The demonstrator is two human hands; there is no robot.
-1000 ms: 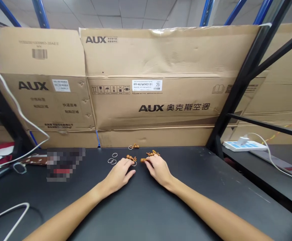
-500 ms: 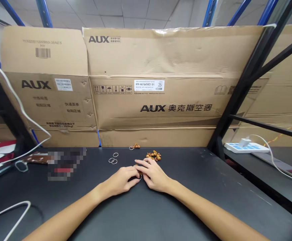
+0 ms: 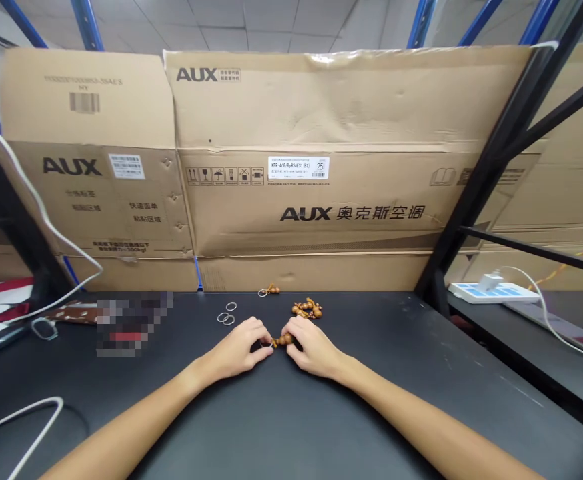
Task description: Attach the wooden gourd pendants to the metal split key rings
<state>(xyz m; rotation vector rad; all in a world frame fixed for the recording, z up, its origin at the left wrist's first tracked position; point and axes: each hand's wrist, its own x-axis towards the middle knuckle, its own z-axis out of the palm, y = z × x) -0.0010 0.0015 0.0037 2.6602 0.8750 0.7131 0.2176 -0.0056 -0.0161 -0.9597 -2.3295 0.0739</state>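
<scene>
Left hand [image 3: 244, 347] mostly closed, thumb and fingertips pinching a metal ring [image 3: 266, 345]. Right hand [image 3: 314, 347] also mostly closed, fingers and thumb on a brown beaded pendant [image 3: 285, 339]. Short orange cord [image 3: 274, 343] bridges the gap between the two; ring at left end, pendant at right. All of it sits mid-worktop [image 3: 291, 413], hands near each other but apart. Exact finger contact partly hidden.

Pile of similar pendants [image 3: 300, 310] just beyond the right hand. Three loose rings [image 3: 225, 320] far-left of the left hand: two overlapping, one apart, farther. Another pendant with ring [image 3: 273, 289] lies at the far edge, by the cardboard [image 3: 311, 273].
</scene>
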